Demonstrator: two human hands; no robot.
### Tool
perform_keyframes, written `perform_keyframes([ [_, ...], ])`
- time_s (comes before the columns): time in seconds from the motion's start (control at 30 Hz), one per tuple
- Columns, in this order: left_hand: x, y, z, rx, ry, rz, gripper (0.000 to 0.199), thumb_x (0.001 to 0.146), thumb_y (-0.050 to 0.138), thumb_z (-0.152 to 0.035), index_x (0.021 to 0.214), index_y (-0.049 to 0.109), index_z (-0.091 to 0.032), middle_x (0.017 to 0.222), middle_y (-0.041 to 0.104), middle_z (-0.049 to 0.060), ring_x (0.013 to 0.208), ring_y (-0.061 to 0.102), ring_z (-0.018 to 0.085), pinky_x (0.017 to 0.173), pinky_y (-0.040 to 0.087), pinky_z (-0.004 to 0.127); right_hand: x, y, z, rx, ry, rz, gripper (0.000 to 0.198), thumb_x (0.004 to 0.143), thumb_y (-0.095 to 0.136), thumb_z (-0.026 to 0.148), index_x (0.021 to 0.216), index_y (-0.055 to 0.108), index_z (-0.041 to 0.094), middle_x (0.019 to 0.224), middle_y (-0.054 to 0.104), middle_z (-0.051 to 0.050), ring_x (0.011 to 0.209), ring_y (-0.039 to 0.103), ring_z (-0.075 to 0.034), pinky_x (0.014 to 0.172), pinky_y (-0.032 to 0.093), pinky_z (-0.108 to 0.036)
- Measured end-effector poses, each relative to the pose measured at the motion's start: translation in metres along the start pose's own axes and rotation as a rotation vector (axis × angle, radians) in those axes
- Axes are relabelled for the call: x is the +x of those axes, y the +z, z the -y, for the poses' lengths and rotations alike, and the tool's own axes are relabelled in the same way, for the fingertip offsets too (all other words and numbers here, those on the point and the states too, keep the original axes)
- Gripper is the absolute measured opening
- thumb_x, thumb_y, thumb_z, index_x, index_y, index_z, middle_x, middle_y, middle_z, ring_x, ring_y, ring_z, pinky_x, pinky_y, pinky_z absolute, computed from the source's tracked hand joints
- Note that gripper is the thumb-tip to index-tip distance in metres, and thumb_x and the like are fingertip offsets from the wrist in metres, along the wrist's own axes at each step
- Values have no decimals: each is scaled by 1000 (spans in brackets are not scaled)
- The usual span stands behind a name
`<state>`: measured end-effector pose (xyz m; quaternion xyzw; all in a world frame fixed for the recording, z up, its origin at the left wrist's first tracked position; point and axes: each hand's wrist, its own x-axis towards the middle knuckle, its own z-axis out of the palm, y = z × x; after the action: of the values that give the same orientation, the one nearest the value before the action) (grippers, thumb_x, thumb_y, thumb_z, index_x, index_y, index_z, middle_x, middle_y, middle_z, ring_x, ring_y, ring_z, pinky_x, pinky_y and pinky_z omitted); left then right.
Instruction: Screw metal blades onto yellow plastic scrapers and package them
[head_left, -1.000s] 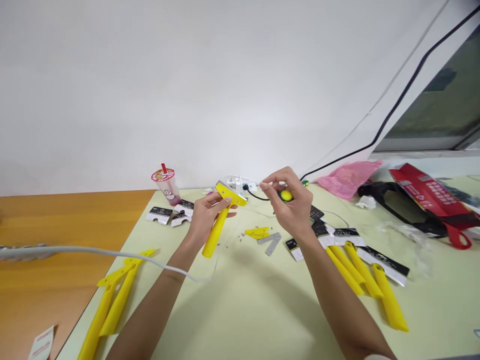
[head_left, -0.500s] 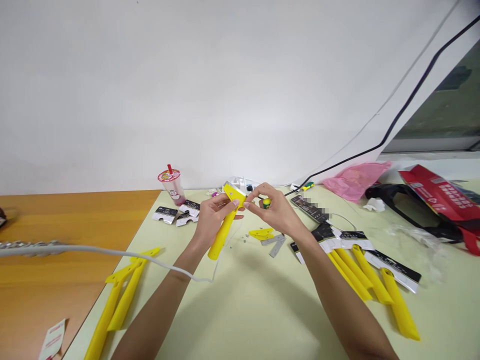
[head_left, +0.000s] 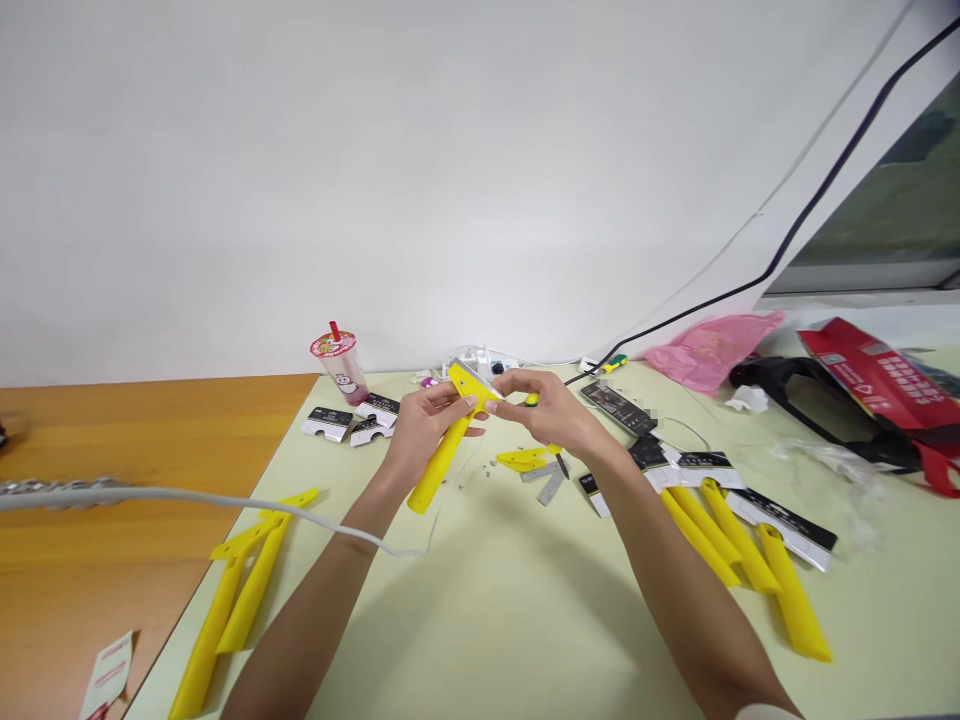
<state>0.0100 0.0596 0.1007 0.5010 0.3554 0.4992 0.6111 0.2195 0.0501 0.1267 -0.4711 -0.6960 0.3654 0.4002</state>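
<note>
My left hand [head_left: 427,425] is closed around a yellow scraper [head_left: 439,465], its thumb on the neck below the wide head. A metal blade edge shows along the top of the head. My right hand [head_left: 544,410] pinches the right end of that head between thumb and fingers. Tucked in the same hand is a screwdriver [head_left: 532,399] with a yellow-green handle; its dark shaft points down past the palm. Below the hands lie loose yellow head pieces [head_left: 525,459], grey metal blades [head_left: 551,485] and several tiny screws [head_left: 487,466].
Scrapers [head_left: 251,570] lie on the left, yellow handles [head_left: 795,595] with black-and-white cards on the right. A drink cup [head_left: 346,375], a phone [head_left: 619,408], a pink bag [head_left: 705,355] and a red package [head_left: 877,385] stand or lie farther back. A pale cable [head_left: 300,512] crosses my left forearm.
My right hand's fingers have come down onto the scraper head, with the thumb flatter against it. The screwdriver has turned in the hand, and its shaft now shows below. The view has shifted slightly.
</note>
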Motion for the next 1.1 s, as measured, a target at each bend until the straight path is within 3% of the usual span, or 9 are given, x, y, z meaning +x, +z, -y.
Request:
perform_keyframes([
  [0.13, 2, -5, -1, 44, -33, 57, 47, 72, 98, -43, 106, 85, -13, 110, 82, 14, 91, 80, 26, 75, 70, 36, 0, -1, -3, -31, 27, 33, 31, 87, 81, 53, 98, 80, 24, 103, 78, -6, 97, 67, -22, 66, 48, -27],
  [0.2, 2, -6, -1, 73, -41, 85, 47, 72, 98, -42, 107, 86, -14, 110, 81, 14, 92, 79, 26, 73, 70, 35, -1, -1, -4, -26, 65, 51, 36, 89, 79, 57, 102, 81, 24, 99, 76, -6, 80, 64, -17, 54, 41, -24],
  [0.3, 3, -8, -2, 124, -59, 131, 46, 74, 97, -43, 108, 85, -15, 112, 80, 14, 94, 80, 27, 69, 69, 34, 0, -1, -5, 5, 112, 61, 44, 92, 74, 64, 107, 80, 24, 85, 70, -2, 53, 44, -9, 41, 31, -23],
  [0.5, 5, -9, 3, 384, -13, 136, 49, 88, 86, -48, 123, 81, -15, 123, 76, 16, 94, 79, 27, 64, 69, 34, 8, 5, -20, 79, 171, 67, 43, 86, 81, 62, 100, 79, 21, 83, 63, 1, 48, 37, -6, 37, 28, -23],
  [0.57, 4, -9, 8, 522, 108, 43, 61, 90, 83, -47, 143, 71, -19, 142, 67, 18, 99, 78, 27, 58, 68, 32, 12, 8, -25, 99, 183, 33, 44, 85, 82, 61, 99, 79, 20, 83, 63, 0, 48, 38, -6, 37, 29, -23],
  [0.63, 3, -9, 13, 713, 313, -9, 73, 94, 81, -42, 160, 55, -27, 159, 53, 19, 110, 76, 28, 65, 69, 34, 14, 8, -28, 122, 191, -10, 46, 84, 82, 63, 98, 77, 20, 84, 64, 0, 47, 40, -6, 37, 30, -24],
  [0.8, 0, -12, 23, 1230, 786, 163, 65, 110, 51, -20, 172, 35, -34, 176, 37, 18, 137, 66, 31, 108, 62, 52, 13, 4, -27, 156, 177, -56, 47, 84, 81, 64, 97, 78, 20, 82, 65, 0, 47, 38, -6, 38, 28, -25],
  [0.97, 0, -15, 28, 1524, 923, 186, 72, 107, 41, -7, 175, 25, -24, 174, 40, 23, 144, 62, 33, 108, 61, 50, 13, 1, -26, 176, 179, -67, 41, 85, 82, 58, 96, 78, 19, 64, 55, 5, 44, 36, -7, 38, 28, -24],
  [1.1, -2, -16, 26, 1615, 953, 204, 74, 103, 37, 1, 174, 29, -21, 175, 38, 24, 140, 64, 33, 106, 61, 48, 12, 1, -23, 182, 200, -78, 39, 85, 83, 56, 96, 78, 19, 59, 51, 6, 44, 36, -8, 38, 29, -24],
])
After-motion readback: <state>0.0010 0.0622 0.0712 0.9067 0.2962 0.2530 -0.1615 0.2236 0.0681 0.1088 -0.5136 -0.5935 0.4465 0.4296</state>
